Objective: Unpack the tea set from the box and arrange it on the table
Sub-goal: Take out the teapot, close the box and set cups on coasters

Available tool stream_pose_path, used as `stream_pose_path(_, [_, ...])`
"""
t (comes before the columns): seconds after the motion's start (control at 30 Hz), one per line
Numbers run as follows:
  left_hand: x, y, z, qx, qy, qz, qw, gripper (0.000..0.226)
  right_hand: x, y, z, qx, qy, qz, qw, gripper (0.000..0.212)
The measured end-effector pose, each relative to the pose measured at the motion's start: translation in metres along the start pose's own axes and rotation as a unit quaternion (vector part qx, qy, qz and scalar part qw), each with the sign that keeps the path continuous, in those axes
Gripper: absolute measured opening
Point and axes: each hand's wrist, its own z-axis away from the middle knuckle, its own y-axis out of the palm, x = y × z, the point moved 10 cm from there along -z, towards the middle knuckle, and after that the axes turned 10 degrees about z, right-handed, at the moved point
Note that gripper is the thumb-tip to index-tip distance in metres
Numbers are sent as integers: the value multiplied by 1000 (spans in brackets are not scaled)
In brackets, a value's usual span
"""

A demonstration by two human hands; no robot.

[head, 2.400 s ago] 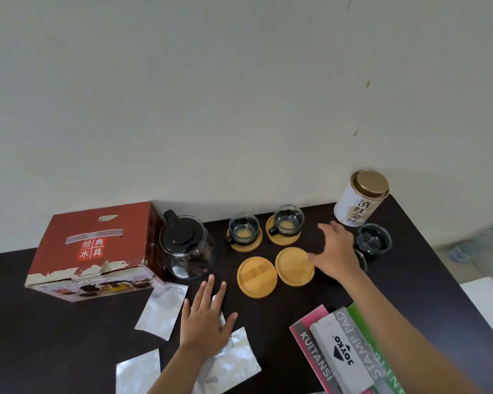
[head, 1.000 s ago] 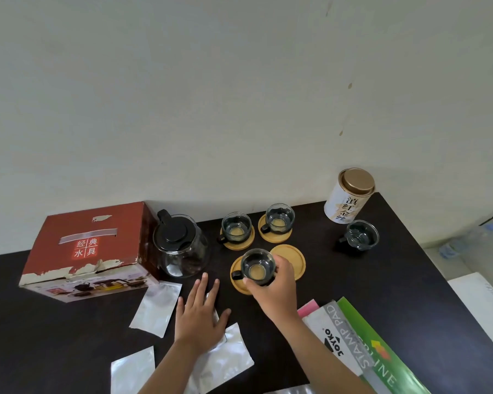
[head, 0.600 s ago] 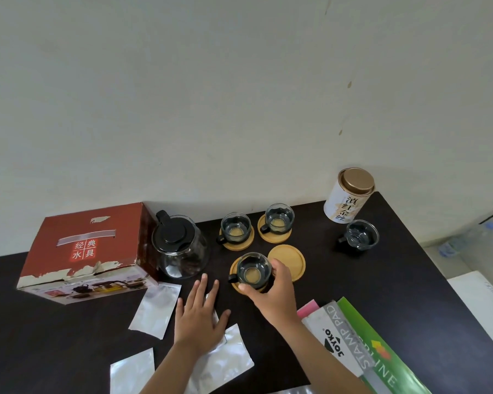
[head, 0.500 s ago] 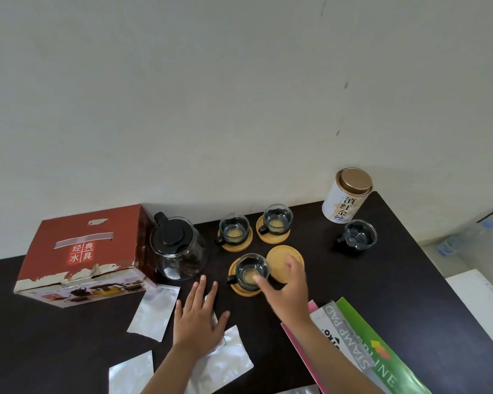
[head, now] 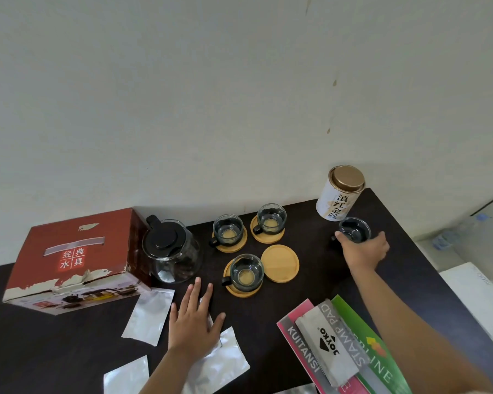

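Note:
A red tea-set box (head: 69, 260) lies at the left of the dark table (head: 319, 282). Beside it stands a glass teapot (head: 171, 253) with a black lid. Three glass cups sit on wooden coasters: one (head: 228, 233) and another (head: 271, 218) at the back, a third (head: 246, 273) in front. A bare wooden coaster (head: 280, 263) lies beside the third. My right hand (head: 363, 250) grips a fourth glass cup (head: 353, 228) at the right, near a tea tin (head: 339, 194). My left hand (head: 195, 319) rests flat on a silver foil pouch (head: 225, 362).
Two more silver foil pouches lie near the front, one (head: 148, 315) below the box and one (head: 125, 376) at the edge. A stack of a pink receipt book, a grey stamp pad box (head: 329, 341) and a green package sits front right. The table's right edge is close to the cup.
My right hand set the third cup on its coaster, let go, then reached right and took hold of the fourth cup by the tin. My left hand stayed put.

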Motion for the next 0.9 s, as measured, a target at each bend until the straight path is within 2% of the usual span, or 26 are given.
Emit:
stream_pose_path(0.13, [0,1,0,0,3,2,1000,74,1,16,-15,38,2,-8,999,109])
stream_pose_path(0.4, [-1,-1,1,5,0,2,1000,76,6,12,0,33,11,-70,997,90])
stream_pose_path(0.5, [-2,-2,0,5,1,5,1000,76,18,17,32,69,-24,-100,992,86])
stream_pose_path(0.67, [-4,-2,1,21,-1,7,1000,80,34,45,97,171,-123,-65,976,76])
stream_pose_path(0.9, [-8,-7,2,41,-12,-4,999,86,32,75,139,226,-150,-48,961,73])
